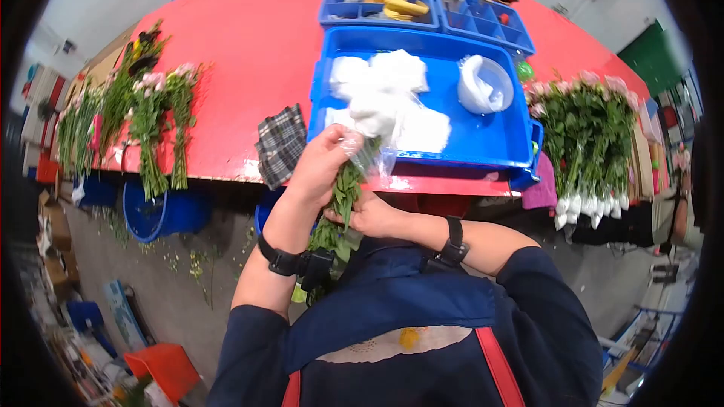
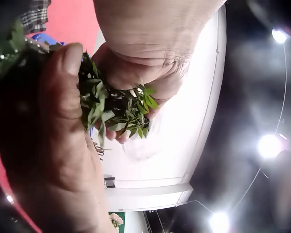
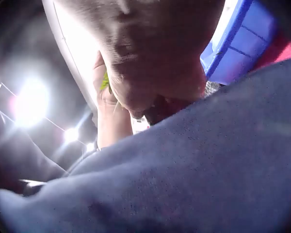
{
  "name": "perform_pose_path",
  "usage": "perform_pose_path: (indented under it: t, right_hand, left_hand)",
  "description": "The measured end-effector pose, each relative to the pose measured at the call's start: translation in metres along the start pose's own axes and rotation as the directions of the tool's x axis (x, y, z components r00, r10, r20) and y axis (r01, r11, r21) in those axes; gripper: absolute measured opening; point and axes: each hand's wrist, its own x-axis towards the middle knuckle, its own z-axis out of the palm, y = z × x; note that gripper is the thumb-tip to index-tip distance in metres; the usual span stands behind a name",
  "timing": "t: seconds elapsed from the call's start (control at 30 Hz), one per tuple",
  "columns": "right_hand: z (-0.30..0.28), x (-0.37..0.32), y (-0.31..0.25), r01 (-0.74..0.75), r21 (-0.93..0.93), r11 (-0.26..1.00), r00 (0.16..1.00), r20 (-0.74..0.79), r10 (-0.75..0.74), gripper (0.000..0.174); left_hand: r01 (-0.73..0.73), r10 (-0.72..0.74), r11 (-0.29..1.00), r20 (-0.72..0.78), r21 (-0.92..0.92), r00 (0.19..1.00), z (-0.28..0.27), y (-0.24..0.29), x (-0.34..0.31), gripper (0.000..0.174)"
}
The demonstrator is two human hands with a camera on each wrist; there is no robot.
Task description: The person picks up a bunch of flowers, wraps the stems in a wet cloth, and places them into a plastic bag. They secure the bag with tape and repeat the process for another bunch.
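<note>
A bunch of leafy green stems hangs at the table's front edge. My left hand grips its upper end, where clear plastic and white material wrap it. Lower down, my right hand curls round the stems from the other side. In the left wrist view, leaves stick out between my left hand and my right hand. Dark blue clothing hides much of the right wrist view, where my right hand covers nearly all the greenery.
A blue tray holds white pads and a white tub. Checked cloth lies left of it. Flower bunches lie at left and right. Behind stand blue compartment boxes; a blue bucket stands below the table.
</note>
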Motion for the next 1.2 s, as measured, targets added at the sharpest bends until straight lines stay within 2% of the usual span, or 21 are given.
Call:
perform_pose_path:
  t: [0.1,0.23,0.27,0.37,0.4,0.5,0.57,0.6,0.63,0.7,0.77,0.8,0.83,0.9,0.93,0.97,1.03,1.07,1.13,1.17,1.2]
  right_hand:
    - [-0.011,-0.009,-0.003,0.027,0.101,0.995,0.993,-0.119,-0.015,0.035]
    - [-0.025,-0.016,0.004,0.155,0.087,0.984,0.979,-0.145,-0.142,0.035]
    - [-0.031,-0.022,0.002,0.087,-0.006,0.996,0.99,-0.106,-0.087,0.034]
    - [-0.052,-0.04,-0.008,-0.115,-0.283,0.952,0.993,-0.022,0.113,0.036]
    - [-0.063,-0.054,-0.064,-0.28,-0.589,0.758,0.938,0.002,0.347,0.041]
    - [-0.099,-0.102,-0.073,-0.266,-0.625,0.733,0.958,-0.085,0.275,0.043]
    - [-0.125,-0.125,-0.061,-0.175,-0.148,0.974,0.939,-0.321,0.12,0.047]
    - [-0.128,-0.13,-0.079,-0.127,0.148,0.981,0.872,-0.454,0.182,0.048]
    - [-0.134,-0.131,-0.07,-0.048,0.229,0.972,0.783,-0.595,0.179,0.051]
    - [-0.141,-0.138,-0.074,0.062,0.264,0.963,0.79,-0.602,0.114,0.044]
    - [-0.15,-0.149,-0.065,-0.069,-0.058,0.996,0.738,-0.674,0.012,0.032]
    - [-0.155,-0.155,-0.058,-0.146,-0.212,0.966,0.718,-0.695,-0.045,0.027]
    - [-0.158,-0.159,-0.047,-0.158,-0.43,0.889,0.714,-0.672,-0.198,0.021]
    - [-0.159,-0.167,-0.028,-0.192,-0.779,0.597,0.712,-0.529,-0.461,0.011]
    - [-0.155,-0.174,-0.029,-0.254,-0.776,0.577,0.711,-0.555,-0.433,0.006]
    - [-0.16,-0.18,-0.023,-0.228,-0.846,0.482,0.758,-0.465,-0.458,0.008]
    - [-0.166,-0.196,-0.012,-0.295,-0.764,0.574,0.849,-0.485,-0.209,0.014]
    - [-0.175,-0.207,-0.009,-0.26,-0.752,0.606,0.886,-0.435,-0.159,0.015]
    - [-0.198,-0.237,-0.003,-0.19,-0.711,0.677,0.947,-0.314,-0.064,0.018]
    - [-0.221,-0.253,0.001,-0.284,-0.7,0.655,0.939,-0.342,0.041,0.022]
    - [-0.25,-0.267,-0.013,-0.484,-0.632,0.605,0.869,-0.426,0.251,0.017]
  left_hand:
    - [0.206,-0.209,0.968,0.006,0.143,0.978,-0.013,0.006,-0.008,0.019]
    - [-0.032,0.013,0.98,0.098,0.197,0.995,0.031,0.002,-0.017,0.023]
    - [-0.012,-0.073,0.91,0.188,0.415,0.98,0.027,-0.002,-0.011,0.028]
    - [0.127,-0.187,0.937,0.161,0.324,0.969,0.046,-0.013,-0.003,0.029]
    - [0.075,-0.123,0.958,0.157,0.278,0.98,0.056,-0.018,0.0,0.025]
    - [0.169,-0.22,0.939,0.145,0.299,0.965,0.077,-0.015,0.01,0.018]
    - [0.122,-0.201,0.914,0.172,0.387,0.964,0.096,-0.02,0.017,0.014]
    - [0.113,-0.211,0.903,0.198,0.415,0.957,0.103,-0.025,0.02,0.015]
    - [0.105,-0.223,0.889,0.222,0.445,0.949,0.11,-0.031,0.022,0.015]
    - [0.179,-0.299,0.893,0.248,0.412,0.922,0.128,-0.04,0.028,0.029]
    - [0.202,-0.308,0.913,0.276,0.354,0.91,0.148,-0.041,0.029,0.038]
    - [0.182,-0.31,0.918,0.349,0.353,0.884,0.155,-0.044,0.031,0.038]
    - [0.232,-0.357,0.907,0.351,0.351,0.866,0.162,-0.049,0.033,0.036]
    - [0.335,-0.454,0.876,0.355,0.348,0.818,0.177,-0.064,0.036,0.032]
    - [0.306,-0.476,0.821,0.28,0.482,0.834,0.192,-0.069,0.033,0.022]
    - [0.29,-0.471,0.788,0.23,0.543,0.851,0.203,-0.077,0.034,0.02]
    - [0.259,-0.446,0.711,0.134,0.653,0.885,0.222,-0.093,0.034,0.02]
    - [0.143,-0.343,0.734,0.18,0.664,0.922,0.226,-0.107,0.034,0.024]
    - [0.039,-0.287,0.697,0.228,0.716,0.93,0.234,-0.132,0.037,0.023]
    - [-0.013,-0.26,0.674,0.254,0.739,0.932,0.236,-0.145,0.039,0.022]
    - [0.002,-0.297,0.639,0.245,0.769,0.923,0.236,-0.159,0.043,0.025]
